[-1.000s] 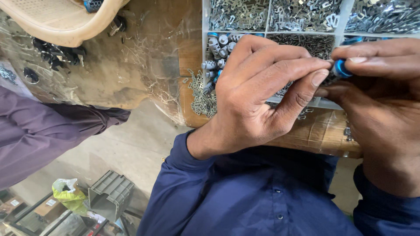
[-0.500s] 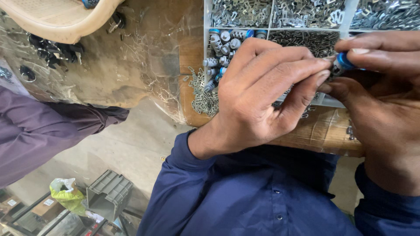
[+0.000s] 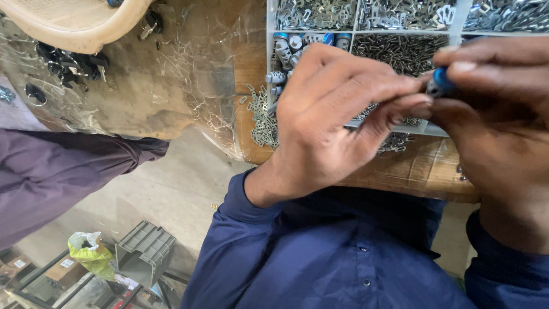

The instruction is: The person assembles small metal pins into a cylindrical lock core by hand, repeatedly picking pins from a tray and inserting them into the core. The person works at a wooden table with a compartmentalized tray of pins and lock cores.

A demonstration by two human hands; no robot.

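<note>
- A small blue-and-dark cylindrical part point(image 3: 440, 84) is pinched between the fingertips of both hands.
- The right hand point(image 3: 503, 109) closes on it from above and below.
- The left hand point(image 3: 337, 120) clamps its other end with thumb and forefinger.
- Just beyond the hands lies a white compartmented plastic tray point(image 3: 354, 31) of small metal pieces, resting on the wooden tabletop point(image 3: 400, 171).
- Far to the left hand's side, a purple sleeve point(image 3: 63, 177) belongs to another person.

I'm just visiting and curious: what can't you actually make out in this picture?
Head view only:
- Small blue part: mostly covered by the left hand and right hand; shape unclear.
- Divided tray: cut off by the top edge, partly behind the hands.
- Purple sleeve: wearer is out of frame.
</note>
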